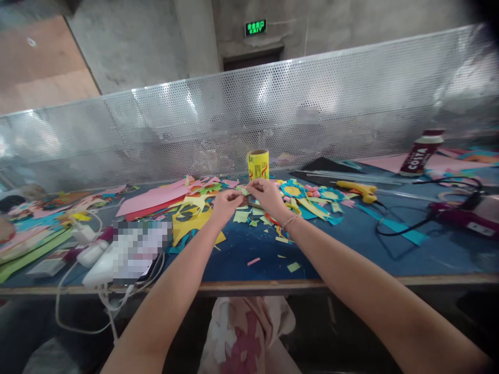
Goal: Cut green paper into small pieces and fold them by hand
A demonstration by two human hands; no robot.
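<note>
My left hand (pixel 226 204) and my right hand (pixel 268 196) meet over the middle of the table, fingertips pinched close together. Between them is a small pale green piece of paper (pixel 245 191), mostly covered by the fingers. Light green paper scraps (pixel 241 216) lie just under the hands. Beside my left hand is a yellow sheet with cut-out holes (pixel 191 223). Paper flowers with blue petals and yellow centres (pixel 293 189) lie to the right of my right hand. A yellow roll (pixel 258 164) stands upright right behind the hands.
Pink sheets (pixel 156 198) lie to the left, near a white power bank (pixel 99 267) with cables. On the right are a yellow glue gun (pixel 358 190), clear sticks (pixel 351 178), a dark red bottle (pixel 422 152) and black cables. A perforated metal screen (pixel 234 114) closes off the back.
</note>
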